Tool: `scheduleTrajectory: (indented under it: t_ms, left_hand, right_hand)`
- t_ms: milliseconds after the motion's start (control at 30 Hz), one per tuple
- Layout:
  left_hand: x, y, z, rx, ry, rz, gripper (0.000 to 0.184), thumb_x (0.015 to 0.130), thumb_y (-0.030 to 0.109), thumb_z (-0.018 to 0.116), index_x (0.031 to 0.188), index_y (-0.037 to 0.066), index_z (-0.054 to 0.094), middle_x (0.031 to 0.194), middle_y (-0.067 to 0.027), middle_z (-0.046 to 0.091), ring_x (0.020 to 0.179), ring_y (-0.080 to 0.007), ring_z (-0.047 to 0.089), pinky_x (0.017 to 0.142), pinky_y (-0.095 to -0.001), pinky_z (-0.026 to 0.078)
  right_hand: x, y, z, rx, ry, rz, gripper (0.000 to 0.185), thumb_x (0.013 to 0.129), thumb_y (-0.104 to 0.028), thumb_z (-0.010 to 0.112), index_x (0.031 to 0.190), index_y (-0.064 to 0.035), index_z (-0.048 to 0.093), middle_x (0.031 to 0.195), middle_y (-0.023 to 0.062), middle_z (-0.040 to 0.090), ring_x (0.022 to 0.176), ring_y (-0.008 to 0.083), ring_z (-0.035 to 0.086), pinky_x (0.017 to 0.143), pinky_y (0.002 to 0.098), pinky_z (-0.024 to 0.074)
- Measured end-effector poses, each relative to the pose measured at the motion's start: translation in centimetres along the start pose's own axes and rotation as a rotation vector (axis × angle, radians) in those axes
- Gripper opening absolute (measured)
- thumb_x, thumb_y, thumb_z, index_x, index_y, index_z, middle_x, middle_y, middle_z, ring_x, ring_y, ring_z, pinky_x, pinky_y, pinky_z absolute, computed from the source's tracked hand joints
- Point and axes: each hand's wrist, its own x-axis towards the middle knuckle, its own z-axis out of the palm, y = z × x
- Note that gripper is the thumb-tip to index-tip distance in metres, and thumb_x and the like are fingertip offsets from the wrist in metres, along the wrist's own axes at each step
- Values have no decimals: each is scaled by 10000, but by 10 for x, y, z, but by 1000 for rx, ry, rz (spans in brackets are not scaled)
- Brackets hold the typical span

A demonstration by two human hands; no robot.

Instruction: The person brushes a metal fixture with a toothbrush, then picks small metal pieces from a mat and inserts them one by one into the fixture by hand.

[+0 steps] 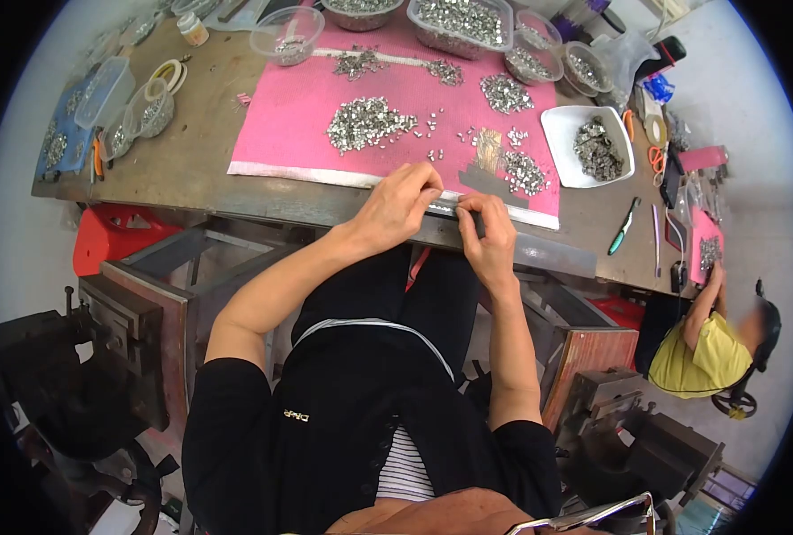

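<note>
My left hand [403, 201] is closed, fingertips together, at the front edge of the pink mat [280, 125]. My right hand [488, 234] is also closed, thumb against the curled fingers. Between the two lies a narrow strip with small shiny metal pieces [443, 207]. What sits inside each pinch is too small and covered to make out. Just beyond the hands, a large pile of small silvery metal parts [365, 123] is spread on the mat. A smaller pile of metal parts [525, 173] lies to the right, beside grey tape patches [495, 185].
A white square dish [553, 134] of metal parts stands at right. Plastic tubs [459, 40] line the back. A toothbrush [624, 226] and orange-handled scissors [656, 160] lie further right. Another person [704, 352] works at the far right. A red stool [107, 241] is at left.
</note>
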Motion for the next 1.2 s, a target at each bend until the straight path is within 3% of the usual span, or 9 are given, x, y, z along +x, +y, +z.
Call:
scheduleTrajectory:
  t_ms: [200, 300, 600, 800, 1000, 1200]
  left_hand:
    - [-4, -6, 14, 143, 5, 149, 69, 888, 39, 615, 944, 24, 577, 896, -93, 599, 868, -294, 549, 785, -402, 427]
    - [-4, -5, 17, 199, 0, 155, 75, 875, 52, 628, 931, 41, 580, 902, -73, 600, 872, -280, 548, 800, -392, 405]
    - [-5, -6, 22, 276, 12, 203, 81, 864, 61, 640, 923, 53, 586, 902, -58, 607, 867, -264, 561, 788, -386, 396]
    - [-6, -6, 22, 272, 34, 212, 79, 865, 59, 641, 928, 57, 593, 886, -55, 607, 847, -260, 566, 785, -383, 397]
    - [-6, -8, 24, 313, 38, 236, 84, 864, 75, 653, 917, 62, 589, 874, -46, 606, 832, -257, 568, 774, -385, 401]
    - [-7, -9, 26, 438, 90, 335, 116, 845, 85, 688, 934, 64, 617, 905, -48, 624, 871, -256, 594, 804, -391, 437]
  right_hand:
    - [6, -5, -3, -135, -7, -158, 178, 800, 39, 707, 919, -24, 591, 900, 113, 639, 816, 315, 600, 759, 410, 457]
    - [3, 0, -5, -106, -33, -81, 165, 811, 43, 708, 921, -20, 603, 919, 120, 657, 833, 304, 620, 765, 393, 477]
    - [7, -1, -8, -117, -74, -122, 170, 808, 24, 703, 924, -21, 587, 903, 114, 634, 818, 312, 605, 760, 415, 466]
    - [11, -6, -12, -130, -83, -181, 160, 811, 54, 703, 945, -4, 639, 928, 127, 668, 823, 296, 629, 749, 363, 492]
    - [-7, 12, -6, 188, 91, 184, 103, 880, 31, 676, 981, 12, 672, 908, 112, 684, 781, 210, 654, 713, 292, 502]
    - [-8, 12, -4, 187, 158, 178, 66, 888, 28, 668, 952, 12, 675, 838, 97, 669, 723, 180, 632, 677, 290, 488]
